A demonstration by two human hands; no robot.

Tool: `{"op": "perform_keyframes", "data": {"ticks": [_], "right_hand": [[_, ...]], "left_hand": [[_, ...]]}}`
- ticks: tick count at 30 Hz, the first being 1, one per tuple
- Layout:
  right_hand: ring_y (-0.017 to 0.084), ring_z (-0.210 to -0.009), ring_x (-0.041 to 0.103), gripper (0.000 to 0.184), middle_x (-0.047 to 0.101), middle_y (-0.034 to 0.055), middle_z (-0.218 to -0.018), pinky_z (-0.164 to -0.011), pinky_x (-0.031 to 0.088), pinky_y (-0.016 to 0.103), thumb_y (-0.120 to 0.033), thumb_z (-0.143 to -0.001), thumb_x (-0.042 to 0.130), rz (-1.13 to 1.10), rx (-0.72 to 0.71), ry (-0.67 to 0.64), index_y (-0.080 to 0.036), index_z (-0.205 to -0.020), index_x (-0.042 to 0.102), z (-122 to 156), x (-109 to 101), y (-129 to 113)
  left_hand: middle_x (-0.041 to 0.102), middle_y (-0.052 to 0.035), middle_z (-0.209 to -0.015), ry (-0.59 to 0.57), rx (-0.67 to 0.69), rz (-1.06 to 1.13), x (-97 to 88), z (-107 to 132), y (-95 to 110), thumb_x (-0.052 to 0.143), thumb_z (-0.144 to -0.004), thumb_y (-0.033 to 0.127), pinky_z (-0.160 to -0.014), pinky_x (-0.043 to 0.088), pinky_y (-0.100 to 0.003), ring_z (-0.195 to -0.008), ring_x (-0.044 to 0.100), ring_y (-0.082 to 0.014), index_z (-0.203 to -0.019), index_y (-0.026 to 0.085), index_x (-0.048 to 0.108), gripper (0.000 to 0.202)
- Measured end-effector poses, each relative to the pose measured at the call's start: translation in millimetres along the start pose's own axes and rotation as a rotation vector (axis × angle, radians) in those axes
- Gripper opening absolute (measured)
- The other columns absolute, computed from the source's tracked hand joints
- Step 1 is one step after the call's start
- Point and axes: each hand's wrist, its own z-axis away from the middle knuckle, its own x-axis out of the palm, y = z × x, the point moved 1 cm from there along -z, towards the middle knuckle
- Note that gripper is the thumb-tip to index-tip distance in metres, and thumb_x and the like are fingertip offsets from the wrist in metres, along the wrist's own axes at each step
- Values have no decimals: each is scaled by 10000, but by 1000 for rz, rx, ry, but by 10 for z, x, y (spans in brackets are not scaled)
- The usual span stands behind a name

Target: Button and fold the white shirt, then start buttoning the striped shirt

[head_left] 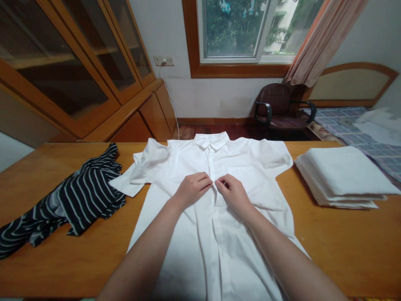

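A white short-sleeved shirt (178, 251) lies front side up on the wooden table, its collar (211, 141) at the far edge. Both of my hands meet at the front placket, around chest height. My left hand (194, 188) pinches the placket edge from the left. From the right, my right hand (231, 190) pinches the other edge, its fingertips nearly touching the left ones. Any button between the fingers is too small to make out. Below my hands the two front edges lie loosely side by side, slightly parted.
A black-and-white striped garment (90, 192) lies crumpled on the table (338, 246) at left. Folded white cloths (351, 175) are stacked at right. Beyond the table stand a glass-doored cabinet (122, 100), a dark armchair (277, 106) and a bed with a checked cover (341, 121).
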Motion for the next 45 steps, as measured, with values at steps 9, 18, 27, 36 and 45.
{"op": "perform_keyframes", "data": {"ticks": [9,18,27,36,45], "right_hand": [[179,-774,535,164,632,16,-753,-720,381,290,-250,-903,580,68,26,-50,-197,-751,613,-67,16,-34],[180,-808,522,208,648,21,-751,-751,360,285,-199,-908,523,97,63,-106,-191,-720,612,-121,47,-3],[182,-821,525,202,647,23,-754,-754,356,285,-196,-904,513,97,67,-136,-186,-730,614,-124,44,30],[177,-819,530,226,643,15,-738,-755,355,281,-218,-914,528,89,68,-156,-191,-703,604,-100,25,0],[189,-833,537,214,654,19,-757,-757,367,292,-241,-927,544,91,31,-163,-198,-732,620,-73,16,-21]], "left_hand": [[644,-32,-844,-24,64,-73,-3,-17,16,457,-1001,242,-717,437,-273,-784,584,-147,-855,184,638,240],[648,-43,-845,-25,85,-80,27,-11,37,436,-1004,237,-713,448,-272,-790,595,-153,-873,187,649,256],[640,-45,-860,-29,-8,63,-13,-32,82,461,-991,254,-732,454,-279,-792,597,-154,-898,185,630,204],[597,13,-670,-84,-404,315,50,-29,2,514,-926,310,-621,398,-249,-622,526,-122,-733,179,599,248],[681,-4,-731,-145,-550,449,112,-41,2,547,-883,399,-625,415,-246,-670,579,-145,-757,182,674,281]]}}
